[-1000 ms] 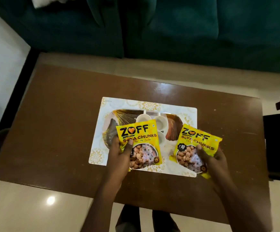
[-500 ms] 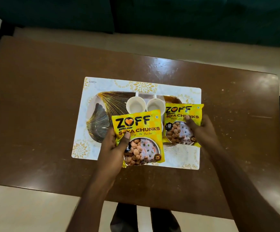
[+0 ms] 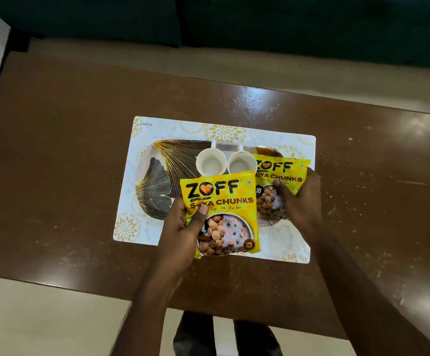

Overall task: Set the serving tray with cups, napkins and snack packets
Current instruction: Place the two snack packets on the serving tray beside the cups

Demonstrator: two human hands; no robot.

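Table (image 3: 54,176): brown, scuffed, fills most of the view.
Placemat (image 3: 142,140): white with gold flowers, at the table's centre.
Tray (image 3: 172,160): gold leaf-patterned, lies on the placemat.
Near packet (image 3: 224,201): yellow ZOFF soya chunks, at 6 o'clock over the tray, pinched by the left hand (image 3: 183,227), thumb on its front.
Far packet (image 3: 283,176): same kind, at 3 o'clock of the tray, grasped by the right hand (image 3: 303,199).
Cups (image 3: 211,162): two white ones, side by side at 12 o'clock on the tray.

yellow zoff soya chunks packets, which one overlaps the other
The yellow Zoff packet in the left hand lies in front, its right edge covering part of the packet in the right hand.
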